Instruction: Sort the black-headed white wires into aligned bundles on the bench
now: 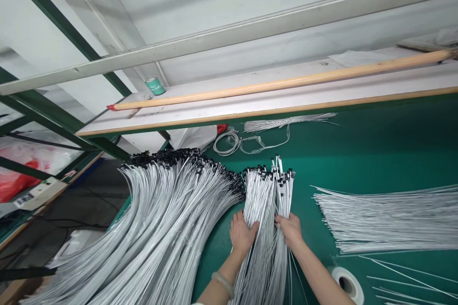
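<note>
A bundle of thin grey-white wires [259, 200] with small black ends lies on the green table top, running toward me. My left hand [243, 233] is wrapped round the left, thicker part of this bundle, a little below the black ends. At its right side, my right hand [290, 229] closes on a narrower group of the wires [284, 195], whose tips stick out farther than the rest. A gap shows between the two groups near the top. The right hand's fingertips are partly hidden among the wires.
A large heap of similar wires [168, 219] curves down at left. Loose wires [390, 219] lie at right, above a white roll [347, 286]. Behind are a coiled cable [226, 143] and a shelf [200, 116] bearing a wooden pole [250, 88] and green can [155, 86].
</note>
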### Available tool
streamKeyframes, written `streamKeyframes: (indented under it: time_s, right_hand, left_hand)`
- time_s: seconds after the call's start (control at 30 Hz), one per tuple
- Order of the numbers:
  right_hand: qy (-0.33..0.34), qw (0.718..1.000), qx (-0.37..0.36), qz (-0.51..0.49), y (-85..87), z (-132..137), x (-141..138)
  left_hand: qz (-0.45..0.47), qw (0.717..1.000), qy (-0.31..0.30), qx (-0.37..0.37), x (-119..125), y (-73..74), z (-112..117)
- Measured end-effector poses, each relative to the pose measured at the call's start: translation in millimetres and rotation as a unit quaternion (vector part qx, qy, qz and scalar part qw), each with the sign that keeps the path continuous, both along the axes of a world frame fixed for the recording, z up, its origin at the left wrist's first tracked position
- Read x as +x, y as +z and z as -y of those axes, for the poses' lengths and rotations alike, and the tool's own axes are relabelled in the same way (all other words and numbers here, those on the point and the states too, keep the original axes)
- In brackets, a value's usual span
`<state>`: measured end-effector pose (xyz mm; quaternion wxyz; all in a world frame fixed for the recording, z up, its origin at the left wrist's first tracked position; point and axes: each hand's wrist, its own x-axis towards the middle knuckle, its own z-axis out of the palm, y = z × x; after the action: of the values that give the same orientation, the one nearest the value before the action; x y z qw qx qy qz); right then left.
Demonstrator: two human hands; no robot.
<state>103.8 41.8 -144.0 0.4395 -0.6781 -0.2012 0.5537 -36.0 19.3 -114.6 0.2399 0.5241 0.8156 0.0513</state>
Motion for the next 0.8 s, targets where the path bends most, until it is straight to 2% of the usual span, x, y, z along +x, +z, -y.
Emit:
streamKeyframes:
  time_s: [0.17, 0.37, 0.47, 0.57, 0.67, 0.8]
  right_hand:
    - [-0.005, 0.999, -0.019, -0.029, -3.1, 0.0, 3.9]
    - [0.009, 0.996, -0.027, -0.086, 1.0, -1.2, 11.8]
    - [0.001, 0.994, -0.041, -0.104, 2.4, -0.3, 14.9]
    - [-0.023, 0.992, -0.044, -0.113, 4.3, 2.3, 17.4]
    - [-0.048, 0.991, -0.035, -0.119, 9.3, 5.7, 17.7]
    - [-0.071, 0.988, -0.004, -0.137, 18.7, 11.1, 14.5]
  left_hand:
    - [0.007, 1.0, -0.006, 0.009, -3.0, 0.2, 2.8]
    - [0.023, 1.0, -0.01, 0.007, -3.2, 1.2, 5.5]
    - [-0.011, 1.0, -0.007, 0.0, 2.8, 5.4, 7.8]
    - [-0.055, 0.998, -0.026, 0.033, 12.0, 10.5, 9.1]
    - [-0.049, 0.99, -0.101, 0.085, 23.6, 18.3, 7.2]
    - [0.004, 0.961, -0.264, 0.086, 39.4, 29.4, -1.3]
